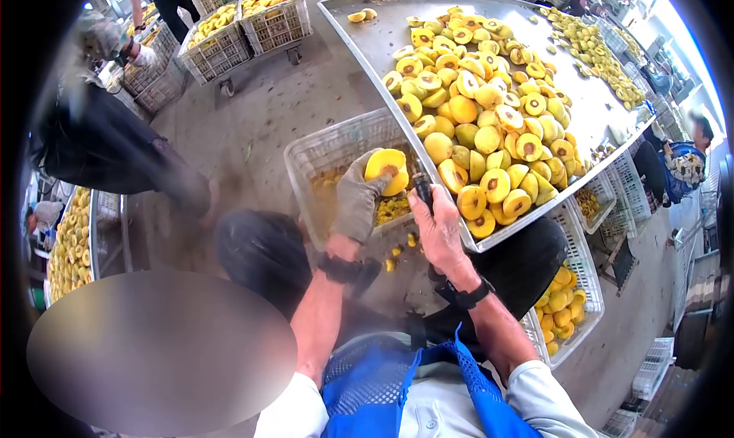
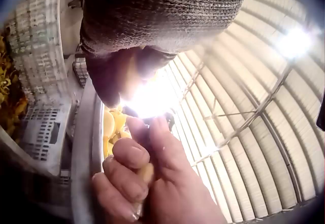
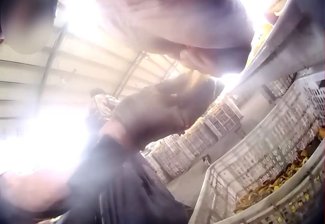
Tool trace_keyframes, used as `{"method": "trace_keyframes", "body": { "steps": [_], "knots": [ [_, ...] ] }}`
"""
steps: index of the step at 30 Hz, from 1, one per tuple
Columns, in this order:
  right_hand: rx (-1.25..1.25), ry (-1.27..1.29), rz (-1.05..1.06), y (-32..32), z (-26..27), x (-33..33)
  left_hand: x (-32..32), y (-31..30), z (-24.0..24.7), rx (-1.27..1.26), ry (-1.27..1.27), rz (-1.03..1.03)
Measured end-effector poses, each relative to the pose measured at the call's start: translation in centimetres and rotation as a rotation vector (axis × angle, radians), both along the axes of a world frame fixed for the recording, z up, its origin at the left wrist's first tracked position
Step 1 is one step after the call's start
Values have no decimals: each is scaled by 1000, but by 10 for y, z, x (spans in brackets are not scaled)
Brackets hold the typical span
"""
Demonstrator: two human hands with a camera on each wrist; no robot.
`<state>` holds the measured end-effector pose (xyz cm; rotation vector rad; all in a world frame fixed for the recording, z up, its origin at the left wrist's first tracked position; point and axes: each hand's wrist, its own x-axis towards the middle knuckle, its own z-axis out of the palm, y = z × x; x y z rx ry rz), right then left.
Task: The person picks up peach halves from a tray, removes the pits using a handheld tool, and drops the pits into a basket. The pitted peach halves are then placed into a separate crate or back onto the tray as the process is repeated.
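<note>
In the head view the gloved left hand (image 1: 357, 202) holds a halved yellow fruit (image 1: 388, 170), its cut face and brown centre turned up, over a crate (image 1: 294, 180) with peelings in it. Just to its right, the bare right hand (image 1: 439, 228) grips a dark-handled tool (image 1: 422, 187) at the metal table's edge; the tool's tip is hard to make out. The left wrist view shows the glove (image 2: 162, 18) above the curled bare fingers (image 2: 127, 176), with glare between them. The right wrist view is hazy, with the gloved hand (image 3: 162, 109) below the bare one (image 3: 177, 21).
Many halved fruits (image 1: 489, 138) are heaped on the metal table (image 1: 359, 29). A crate of yellow pieces (image 1: 592, 327) stands by the right knee. Fruit-filled crates (image 1: 277, 27) stand on wheels behind. A person's dark-trousered leg (image 1: 115, 144) is at the left; others sit at the right.
</note>
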<state>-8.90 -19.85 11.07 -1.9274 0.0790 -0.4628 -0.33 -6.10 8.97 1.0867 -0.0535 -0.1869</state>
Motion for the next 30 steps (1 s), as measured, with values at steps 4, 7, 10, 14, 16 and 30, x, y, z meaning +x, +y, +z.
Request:
{"method": "trace_keyframes", "body": {
  "steps": [4, 7, 10, 14, 16, 30],
  "knots": [
    [-164, -14, 13, 1, 3, -1, 4, -5, -4, 91, -19, 7],
    [-214, 27, 5, 0, 4, -4, -6, -10, 6, 112, 1, 68],
    [-245, 29, 2, 0, 2, -2, -7, -13, 3, 182, -69, 100],
    [-326, 56, -15, 1, 2, 0, -14, -19, 3, 250, -118, 142],
    [-349, 65, -29, 3, -1, 1, -14, -23, 0, 225, -140, 167],
    [-471, 70, -6, 1, -17, -2, -28, -40, -2, 316, -161, 327]
  ]
}}
